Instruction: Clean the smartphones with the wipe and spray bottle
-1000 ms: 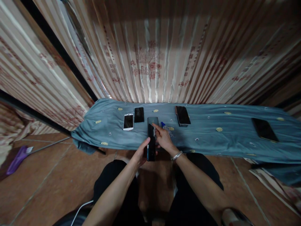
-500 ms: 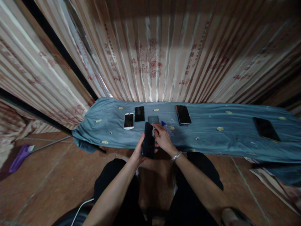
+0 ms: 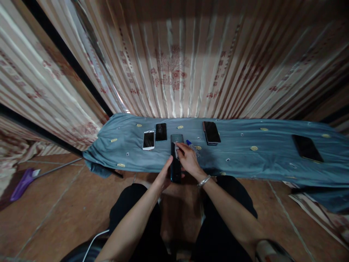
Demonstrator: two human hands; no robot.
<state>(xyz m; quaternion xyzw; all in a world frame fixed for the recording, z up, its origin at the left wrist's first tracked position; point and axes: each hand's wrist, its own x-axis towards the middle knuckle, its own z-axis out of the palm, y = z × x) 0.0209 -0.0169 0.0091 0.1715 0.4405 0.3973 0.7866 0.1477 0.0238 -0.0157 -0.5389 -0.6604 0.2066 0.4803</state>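
Note:
My left hand [image 3: 164, 175] is closed around the edges of a dark smartphone [image 3: 176, 174], which is held upright-on over the near edge of the bench. In my right hand [image 3: 188, 159] a small whitish wipe [image 3: 176, 150] is pinched and pressed on the phone's upper part. Part of the wipe is hidden by the fingers. Just beyond lies a teal-backed phone [image 3: 177, 137], partly covered by the hands and the held phone. Beside my right hand lies a small clear bottle with a blue cap [image 3: 188, 142].
A white phone [image 3: 148, 140] and a dark phone [image 3: 161, 131] lie to the left. Stacked phones [image 3: 212, 133] and another black phone [image 3: 307, 148] lie rightward on the blue cloth [image 3: 240, 160]. Curtains [image 3: 169, 72] hang behind; a purple broom [image 3: 23, 183] is on the floor.
The held phone has swung right and turned, so it looks narrower. My left hand turned with it, and the wipe in my right hand stays against the phone.

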